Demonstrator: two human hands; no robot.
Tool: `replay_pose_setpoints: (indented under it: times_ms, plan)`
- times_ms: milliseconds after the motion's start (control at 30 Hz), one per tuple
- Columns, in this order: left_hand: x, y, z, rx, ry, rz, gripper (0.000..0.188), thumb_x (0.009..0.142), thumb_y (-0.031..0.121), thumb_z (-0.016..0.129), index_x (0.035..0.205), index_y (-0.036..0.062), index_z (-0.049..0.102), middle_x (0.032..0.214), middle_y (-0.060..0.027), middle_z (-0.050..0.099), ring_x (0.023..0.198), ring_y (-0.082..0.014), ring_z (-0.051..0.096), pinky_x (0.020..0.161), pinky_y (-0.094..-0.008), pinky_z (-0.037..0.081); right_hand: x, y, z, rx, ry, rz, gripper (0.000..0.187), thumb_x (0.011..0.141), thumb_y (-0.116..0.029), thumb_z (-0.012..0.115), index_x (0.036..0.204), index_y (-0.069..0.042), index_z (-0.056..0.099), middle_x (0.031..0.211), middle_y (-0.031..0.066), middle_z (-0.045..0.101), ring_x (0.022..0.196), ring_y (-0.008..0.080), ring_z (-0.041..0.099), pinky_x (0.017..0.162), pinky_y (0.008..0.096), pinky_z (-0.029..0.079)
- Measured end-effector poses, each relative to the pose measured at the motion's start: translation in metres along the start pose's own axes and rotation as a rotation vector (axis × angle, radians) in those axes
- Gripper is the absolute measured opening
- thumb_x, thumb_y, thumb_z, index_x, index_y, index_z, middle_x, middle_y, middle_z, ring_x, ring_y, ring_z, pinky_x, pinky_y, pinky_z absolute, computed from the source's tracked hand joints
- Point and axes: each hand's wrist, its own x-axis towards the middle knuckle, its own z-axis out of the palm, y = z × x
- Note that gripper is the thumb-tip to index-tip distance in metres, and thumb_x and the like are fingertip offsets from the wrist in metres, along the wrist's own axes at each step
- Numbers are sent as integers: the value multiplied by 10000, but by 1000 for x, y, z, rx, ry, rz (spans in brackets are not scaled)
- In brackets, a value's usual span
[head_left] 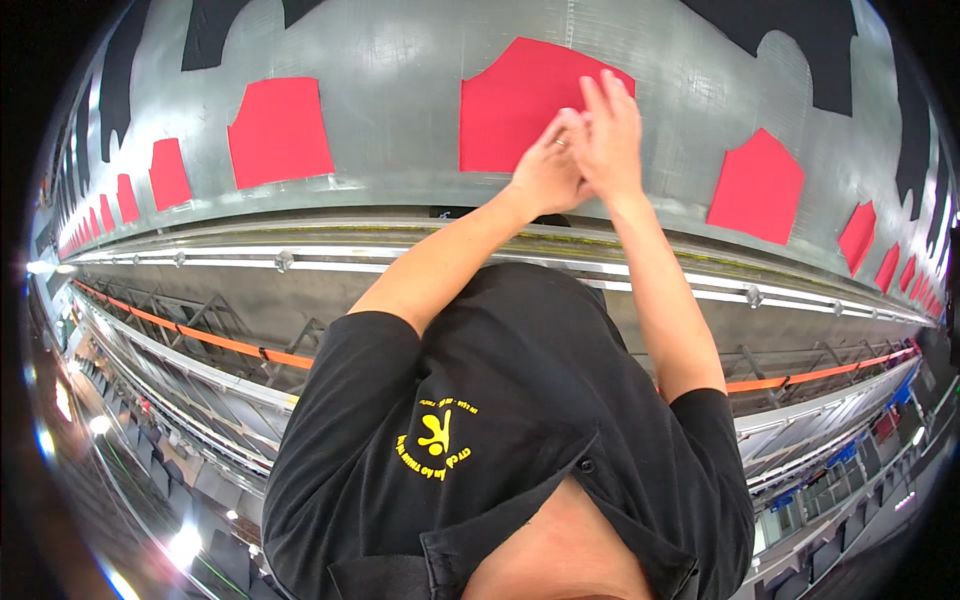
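My left hand [552, 165] and my right hand [612, 142] meet in front of me, over the near part of a red fabric piece [495, 115]. The palms touch or nearly touch, and I see nothing held between them. Stretched upward, the fingers of my right hand look slightly blurred. My left hand wears a ring; its fingers lie flat against the right hand and are partly hidden. The red piece lies flat on a grey, shiny table [400, 120], with a sloped upper left edge.
More red pieces lie in a row along the table, one to the left [280, 135] and one to the right [758, 188]. Black fabric pieces [800, 50] lie farther back. A metal rail [340, 255] edges the near side, with an orange strip [215, 333] beyond it.
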Motion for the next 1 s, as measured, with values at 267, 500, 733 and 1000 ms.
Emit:
replay_pose_setpoints:
  times_ms: [267, 500, 733, 1000]
  plan:
    - [-39, -110, -23, -77, 212, -356, 806, 1000, 532, 529, 1603, 30, 347, 1672, -248, 283, 1558, -411, 250, 1261, -594, 139, 7, 24, 24, -358, -72, 36, 698, 1017, -498, 541, 1584, -110, 418, 1665, 219, 319, 1540, 392, 304, 1254, 613, 161]
    - [-48, -107, -41, -23, 134, -381, 868, 999, 580, 479, 1607, -14, 303, 1675, -269, 251, 1570, -413, 208, 1279, -581, 106, 10, 0, 18, -345, -108, 24, 756, 1003, -492, 537, 1596, -54, 372, 1671, 246, 282, 1550, 418, 262, 1256, 625, 138]
    - [-34, -107, -25, -51, 289, -340, 870, 1005, 658, 439, 1631, 70, 299, 1683, -204, 290, 1577, -339, 236, 1285, -554, 122, 13, 24, 11, -392, -185, 98, 784, 1009, -527, 532, 1617, -71, 337, 1695, 254, 211, 1577, 403, 195, 1274, 587, 129]
    - [-38, -99, -11, 19, 238, -401, 873, 1030, 674, 357, 1654, 76, 237, 1726, -198, 166, 1609, -332, 114, 1299, -529, 38, -91, 17, -43, 54, -97, 165, 620, 957, -403, 683, 1432, -23, 562, 1562, 279, 426, 1452, 438, 410, 1201, 527, 333]
